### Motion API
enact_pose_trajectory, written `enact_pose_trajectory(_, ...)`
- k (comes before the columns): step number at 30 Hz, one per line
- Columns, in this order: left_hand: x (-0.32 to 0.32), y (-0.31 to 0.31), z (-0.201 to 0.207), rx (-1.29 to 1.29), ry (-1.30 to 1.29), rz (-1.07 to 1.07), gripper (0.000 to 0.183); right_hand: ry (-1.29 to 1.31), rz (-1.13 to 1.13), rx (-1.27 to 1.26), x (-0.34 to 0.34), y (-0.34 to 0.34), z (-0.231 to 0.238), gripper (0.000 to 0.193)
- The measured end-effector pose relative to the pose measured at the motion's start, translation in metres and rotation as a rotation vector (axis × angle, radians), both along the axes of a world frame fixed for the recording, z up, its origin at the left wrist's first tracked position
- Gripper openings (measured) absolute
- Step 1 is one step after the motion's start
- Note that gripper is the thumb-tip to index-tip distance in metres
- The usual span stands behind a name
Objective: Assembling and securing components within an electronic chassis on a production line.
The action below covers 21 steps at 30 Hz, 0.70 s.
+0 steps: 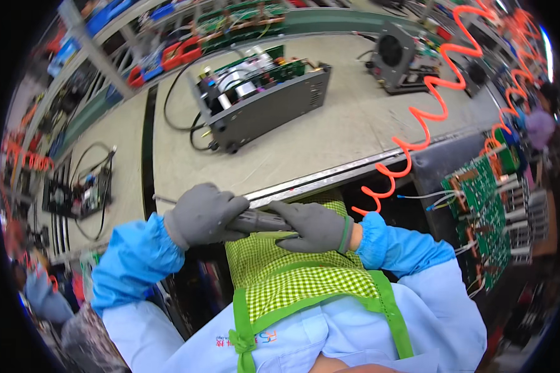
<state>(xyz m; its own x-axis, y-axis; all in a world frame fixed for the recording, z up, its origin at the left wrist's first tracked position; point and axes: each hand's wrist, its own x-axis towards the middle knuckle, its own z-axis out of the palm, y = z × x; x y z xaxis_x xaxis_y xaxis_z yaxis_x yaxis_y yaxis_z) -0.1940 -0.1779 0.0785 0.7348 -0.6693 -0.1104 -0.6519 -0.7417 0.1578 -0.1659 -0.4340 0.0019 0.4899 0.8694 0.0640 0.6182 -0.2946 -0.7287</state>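
Note:
My left hand (pixel 206 216), in a grey glove, is closed around a grey, cylindrical screwdriver (pixel 260 221), apparently a powered one. A thin shaft (pixel 163 199) sticks out past that hand on the left. My right hand (pixel 314 226), also gloved, holds the tool's other end, its fingers and thumb on either side. Both hands are in front of my checked green apron (pixel 311 280), at the bench's near edge. Beyond them on the bench stands an opened dark metal unit (pixel 274 102), with circuit boards and cables showing inside.
An orange coiled hose (pixel 426 115) hangs across the bench's right side, down near my right forearm. Behind it stands a unit with a fan (pixel 390 51). Green circuit boards (pixel 482 208) are stacked at right. Another opened unit (pixel 81 193) lies at left. Shelves with bins (pixel 180 53) line the back.

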Motion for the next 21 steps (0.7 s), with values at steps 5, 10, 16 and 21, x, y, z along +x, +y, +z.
enact_pose_trajectory(5,0.005,-0.001,-0.009,0.051,0.018,-0.106,0.039,0.175,-0.001,-0.034,-0.015,0.002,-0.014,0.074)
enact_pose_trajectory(10,0.005,-0.009,-0.012,0.140,-0.091,-0.181,0.026,0.401,-0.082,0.055,-0.019,0.008,-0.013,0.072)
enact_pose_trajectory(16,0.066,0.008,-0.019,-0.018,-0.456,0.007,0.092,0.462,-0.270,0.247,-0.007,-0.001,-0.036,0.056)
enact_pose_trajectory(21,0.118,0.038,-0.058,-0.118,-0.683,0.519,0.073,1.011,-0.436,0.297,-0.003,-0.007,-0.021,0.031)
